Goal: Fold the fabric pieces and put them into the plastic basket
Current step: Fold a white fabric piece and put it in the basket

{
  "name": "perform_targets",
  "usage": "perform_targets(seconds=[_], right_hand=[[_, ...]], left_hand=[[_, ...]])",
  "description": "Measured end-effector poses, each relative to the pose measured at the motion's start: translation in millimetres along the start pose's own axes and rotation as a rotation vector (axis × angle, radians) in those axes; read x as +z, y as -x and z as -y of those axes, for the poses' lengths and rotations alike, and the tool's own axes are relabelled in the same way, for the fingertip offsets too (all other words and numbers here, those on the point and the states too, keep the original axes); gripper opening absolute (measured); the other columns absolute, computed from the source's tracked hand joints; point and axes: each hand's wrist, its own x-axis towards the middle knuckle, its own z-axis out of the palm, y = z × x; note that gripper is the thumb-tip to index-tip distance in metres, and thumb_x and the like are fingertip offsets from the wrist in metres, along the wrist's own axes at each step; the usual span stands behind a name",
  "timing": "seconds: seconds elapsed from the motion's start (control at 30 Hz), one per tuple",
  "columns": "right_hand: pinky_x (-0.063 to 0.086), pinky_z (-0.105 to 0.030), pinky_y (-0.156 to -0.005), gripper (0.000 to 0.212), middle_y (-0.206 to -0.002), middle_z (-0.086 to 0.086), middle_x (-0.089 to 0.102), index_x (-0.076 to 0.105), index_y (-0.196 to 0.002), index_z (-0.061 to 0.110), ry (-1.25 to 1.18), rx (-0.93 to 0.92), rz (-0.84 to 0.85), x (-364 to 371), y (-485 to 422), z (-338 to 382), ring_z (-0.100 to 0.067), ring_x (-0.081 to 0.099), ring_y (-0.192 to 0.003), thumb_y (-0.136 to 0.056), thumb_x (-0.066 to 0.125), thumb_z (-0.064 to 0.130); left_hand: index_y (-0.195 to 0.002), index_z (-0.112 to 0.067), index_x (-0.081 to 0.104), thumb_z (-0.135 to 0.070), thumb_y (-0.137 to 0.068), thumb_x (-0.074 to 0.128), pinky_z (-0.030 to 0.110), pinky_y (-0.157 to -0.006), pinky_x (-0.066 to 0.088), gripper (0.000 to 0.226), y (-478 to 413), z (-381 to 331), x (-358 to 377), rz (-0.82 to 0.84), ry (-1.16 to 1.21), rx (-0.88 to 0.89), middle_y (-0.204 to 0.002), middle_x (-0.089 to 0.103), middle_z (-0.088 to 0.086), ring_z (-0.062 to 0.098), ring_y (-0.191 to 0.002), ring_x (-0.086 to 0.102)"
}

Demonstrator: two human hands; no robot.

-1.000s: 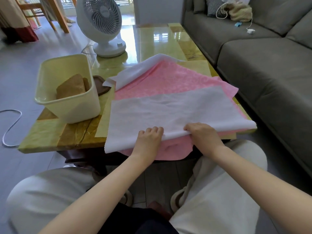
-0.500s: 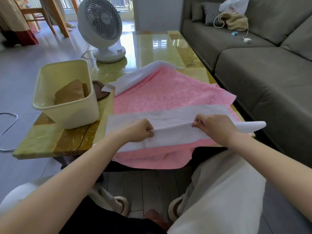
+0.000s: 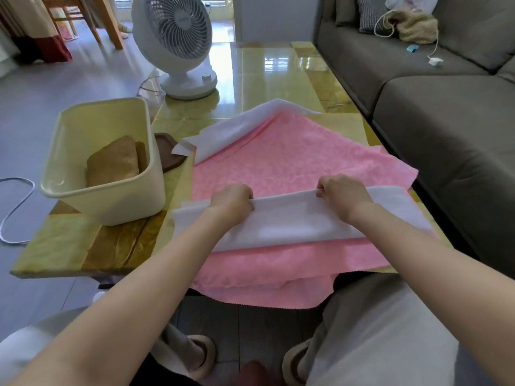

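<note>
Now the left hand (image 3: 232,200) and the right hand (image 3: 344,195) are both gripping the far edge of the white fabric (image 3: 287,227), with the fingers curled round the cloth. This fabric is lying as a long folded band across the pink fabric (image 3: 292,160), which is covering the glossy surface (image 3: 83,246) and hanging over its near edge. The plastic basket (image 3: 117,201) is standing on the left part of the surface, just beside the band's left end (a folded brown piece (image 3: 114,160) is leaning inside it). Another white piece (image 3: 237,126) is lying at the far side of the pink one.
</note>
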Motion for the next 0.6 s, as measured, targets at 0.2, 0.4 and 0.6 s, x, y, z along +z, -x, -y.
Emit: perform_targets(seconds=[0.2,0.4,0.6], right_hand=[[0.036,-0.039,-0.093,0.029,-0.123,-0.008,0.056,0.057,-0.114,0.013,-0.069,-0.011,0.128,12,-13,3,-0.028,0.051,-0.113,-0.097,0.043,0.032],[0.038,-0.038,-0.092,0.025,-0.123,-0.01,0.055,0.057,-0.112,0.01,-0.055,0.017,0.121,14,-21,5,-0.029,0.052,-0.113,-0.098,0.043,0.026],[0.04,-0.04,-0.09,0.027,-0.12,-0.013,0.056,0.055,-0.114,0.006,-0.006,0.057,0.102,18,-23,10,-0.032,0.053,-0.109,-0.098,0.043,0.025]], left_hand=[[-0.109,-0.012,0.061,-0.026,-0.095,0.048,0.037,-0.087,0.044,0.024,-9,9,8,0.007,0.034,0.027,-0.116,0.054,0.01,0.029,-0.103,0.053],[-0.111,-0.015,0.059,-0.027,-0.097,0.045,0.042,-0.096,0.031,0.024,-18,10,9,-0.065,-0.04,-0.005,-0.118,0.051,0.006,0.026,-0.112,0.047],[-0.108,-0.014,0.06,-0.022,-0.096,0.045,0.043,-0.099,0.029,0.021,-24,9,10,-0.104,-0.036,0.004,-0.115,0.054,0.006,0.024,-0.11,0.048]])
